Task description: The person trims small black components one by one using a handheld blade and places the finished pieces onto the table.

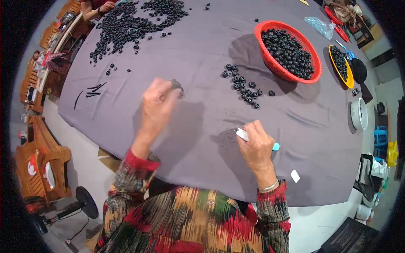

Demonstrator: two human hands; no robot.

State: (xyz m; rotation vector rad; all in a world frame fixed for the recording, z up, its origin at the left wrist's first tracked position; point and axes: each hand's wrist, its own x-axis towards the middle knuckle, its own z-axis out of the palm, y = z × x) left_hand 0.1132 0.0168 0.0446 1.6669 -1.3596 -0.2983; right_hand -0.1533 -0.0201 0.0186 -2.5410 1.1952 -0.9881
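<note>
My right hand [256,145] is closed around a slim tool [276,146] with a teal handle end. A white piece [242,134] and a thin, pointed tip stick out at the thumb side. Smeared by motion, my left hand [158,103] is above the cloth on the left. A dark, blurred piece [177,85] shows at its fingertips; whether it is gripped I cannot tell. Ahead of my right hand lies a loose group of small, round black pieces with pale rings [242,86]. Dark crumbs [228,139] are scattered beside the tool's tip.
A red basket [269,63] full of black pieces stands at the right. Beyond it are a yellow plate [347,82] and a white bowl [360,114]. A large black pile [122,29] lies far left, near another person's hand [106,6]. Dark strips [93,93] lie left; a white tag [295,176], right.
</note>
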